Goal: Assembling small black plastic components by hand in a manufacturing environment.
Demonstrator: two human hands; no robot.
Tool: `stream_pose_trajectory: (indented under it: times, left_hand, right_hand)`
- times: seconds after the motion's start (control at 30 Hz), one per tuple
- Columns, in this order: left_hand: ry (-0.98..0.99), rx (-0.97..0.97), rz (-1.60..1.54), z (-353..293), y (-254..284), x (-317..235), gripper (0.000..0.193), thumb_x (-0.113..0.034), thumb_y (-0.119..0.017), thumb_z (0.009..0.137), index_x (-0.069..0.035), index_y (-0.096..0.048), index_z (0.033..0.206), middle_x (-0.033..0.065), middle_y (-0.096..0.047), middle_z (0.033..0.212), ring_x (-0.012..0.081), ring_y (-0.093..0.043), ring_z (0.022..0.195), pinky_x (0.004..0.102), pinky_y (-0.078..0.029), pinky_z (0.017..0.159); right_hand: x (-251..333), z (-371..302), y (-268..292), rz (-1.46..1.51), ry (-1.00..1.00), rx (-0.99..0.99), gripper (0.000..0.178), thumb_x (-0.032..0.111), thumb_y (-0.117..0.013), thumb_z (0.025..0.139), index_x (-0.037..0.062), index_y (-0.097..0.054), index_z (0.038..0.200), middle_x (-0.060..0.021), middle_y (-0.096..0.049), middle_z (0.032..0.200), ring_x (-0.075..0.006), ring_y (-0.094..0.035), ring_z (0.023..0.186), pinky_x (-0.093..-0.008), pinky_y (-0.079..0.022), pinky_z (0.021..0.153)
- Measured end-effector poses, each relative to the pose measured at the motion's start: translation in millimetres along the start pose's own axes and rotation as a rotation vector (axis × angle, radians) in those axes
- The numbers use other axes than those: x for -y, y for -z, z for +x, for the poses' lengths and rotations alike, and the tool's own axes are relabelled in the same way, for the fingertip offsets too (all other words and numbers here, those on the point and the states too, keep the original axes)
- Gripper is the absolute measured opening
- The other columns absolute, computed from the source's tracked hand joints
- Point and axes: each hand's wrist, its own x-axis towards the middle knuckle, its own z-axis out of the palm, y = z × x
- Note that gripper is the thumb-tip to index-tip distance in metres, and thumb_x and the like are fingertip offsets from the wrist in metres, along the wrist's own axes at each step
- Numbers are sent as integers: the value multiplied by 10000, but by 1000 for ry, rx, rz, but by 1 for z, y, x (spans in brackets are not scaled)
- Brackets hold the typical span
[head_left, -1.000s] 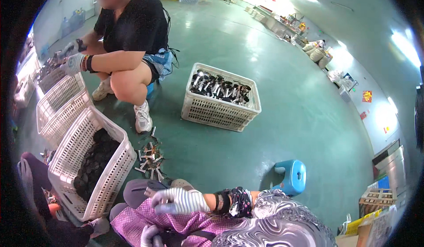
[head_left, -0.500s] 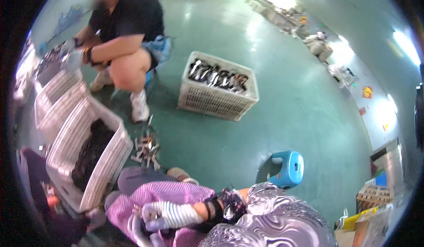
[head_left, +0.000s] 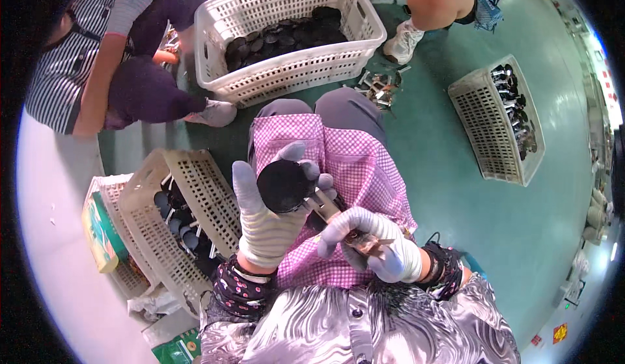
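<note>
Across my gloved left hand (head_left: 263,224) lies a round black disc (head_left: 285,186), its flat face up, with my fingers curled behind its far edge and my thumb out beside it. My gloved right hand (head_left: 384,247) is closed on several small metal strips (head_left: 364,242). One flat silvery strip (head_left: 323,206) reaches from its fingers to the disc's lower right edge; whether it is joined to the disc I cannot tell. Both hands are over the pink checked apron (head_left: 364,169) on my lap. My right palm is hidden.
Ahead stands a white crate (head_left: 293,61) of black discs, with loose metal strips (head_left: 379,89) on the floor beside it. Another crate (head_left: 465,104) is at right, and one with black-and-silver parts (head_left: 179,224) at left. Two people sit nearby, one gloved hand (head_left: 137,3) at upper left.
My view has swung left and down, so the crates appear shifted right. Both my hands now show, apart over my lap, with the black disc visible in my left hand.
</note>
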Motion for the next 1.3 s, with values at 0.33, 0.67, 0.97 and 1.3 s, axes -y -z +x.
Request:
stream_pose_trajectory:
  times: [0.33,0.67,0.97,1.3]
  left_hand:
    - [30,-33,47,-4,-2,1,726,-701,-438,796,-81,-514,1167,69,-579,973,258,-596,924,438,-481,848]
    - [27,2,357,2,4,3,734,-701,-406,811,-50,-548,1119,55,-574,940,206,-600,878,363,-494,797]
    - [36,73,690,-2,9,2,792,-713,-321,832,-9,-554,1111,71,-596,926,172,-602,862,297,-479,788]
    - [-100,226,908,2,12,-7,552,-475,-418,920,35,-564,1071,98,-566,968,182,-574,894,298,-445,814]
  right_hand:
    - [-14,0,0,-129,-104,16,578,556,-329,919,19,-540,933,-83,-591,842,-178,-567,818,-313,-444,786]
    - [-13,12,1,-163,-348,-102,658,605,-302,907,22,-587,791,-77,-621,771,-83,-431,428,-225,-354,425]
    - [-17,21,7,-295,-397,-74,639,515,-295,940,46,-609,640,-70,-533,528,-173,-515,494,-305,-408,533]
    - [-27,25,11,-274,-472,-30,590,470,-319,957,4,-647,804,-42,-563,602,-143,-521,613,-303,-414,610]
